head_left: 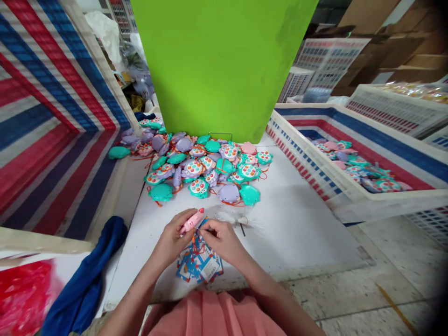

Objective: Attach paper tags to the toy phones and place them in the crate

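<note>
My left hand [173,237] is closed around a small pink plastic toy [192,222], tilted on edge with its red tip pointing away from me. Close against the toy's near side, my right hand [221,239] pinches something thin and small that I cannot make out. Orange-red cords [198,248] dangle below the fingers, over a loose stack of blue printed cards [209,270] on the white tabletop [280,233]. Beyond both hands lies a heap of turtle-like and whale-like toys [198,187] in teal, purple and pink, many with orange cords.
A green board [224,65] stands behind the heap. On the right, a white crate [308,163] with a striped lining holds more toys. A striped-lined crate [70,177] lies tipped at left, near a blue cloth [87,275] and red plastic bag [28,294].
</note>
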`<control>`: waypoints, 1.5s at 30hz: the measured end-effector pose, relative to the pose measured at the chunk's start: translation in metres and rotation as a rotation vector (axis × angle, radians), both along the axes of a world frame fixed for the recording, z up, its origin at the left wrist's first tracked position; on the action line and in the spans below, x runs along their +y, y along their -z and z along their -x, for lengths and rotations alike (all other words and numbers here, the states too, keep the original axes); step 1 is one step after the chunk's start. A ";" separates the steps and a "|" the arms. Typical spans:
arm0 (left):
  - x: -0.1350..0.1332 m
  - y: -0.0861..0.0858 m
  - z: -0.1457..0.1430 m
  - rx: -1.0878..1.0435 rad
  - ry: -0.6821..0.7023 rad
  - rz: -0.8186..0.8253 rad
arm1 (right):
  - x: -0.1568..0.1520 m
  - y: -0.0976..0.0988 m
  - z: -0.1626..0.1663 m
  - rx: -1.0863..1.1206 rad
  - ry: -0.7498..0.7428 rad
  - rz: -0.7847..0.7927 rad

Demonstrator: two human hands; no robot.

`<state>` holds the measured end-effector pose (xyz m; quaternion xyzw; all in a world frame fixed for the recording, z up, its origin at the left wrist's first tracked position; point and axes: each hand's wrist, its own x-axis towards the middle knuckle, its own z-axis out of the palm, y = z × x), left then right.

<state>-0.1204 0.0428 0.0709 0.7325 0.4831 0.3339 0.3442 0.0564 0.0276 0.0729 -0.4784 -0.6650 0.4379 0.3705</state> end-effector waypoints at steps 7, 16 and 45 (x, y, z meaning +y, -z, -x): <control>-0.002 0.001 -0.002 0.093 0.029 -0.078 | -0.001 -0.002 0.003 0.121 0.018 0.058; -0.005 0.005 -0.008 0.209 0.015 -0.234 | 0.002 0.006 0.009 0.324 0.020 0.157; 0.009 -0.022 -0.011 0.077 0.034 -0.248 | 0.010 0.011 0.016 0.718 0.106 0.491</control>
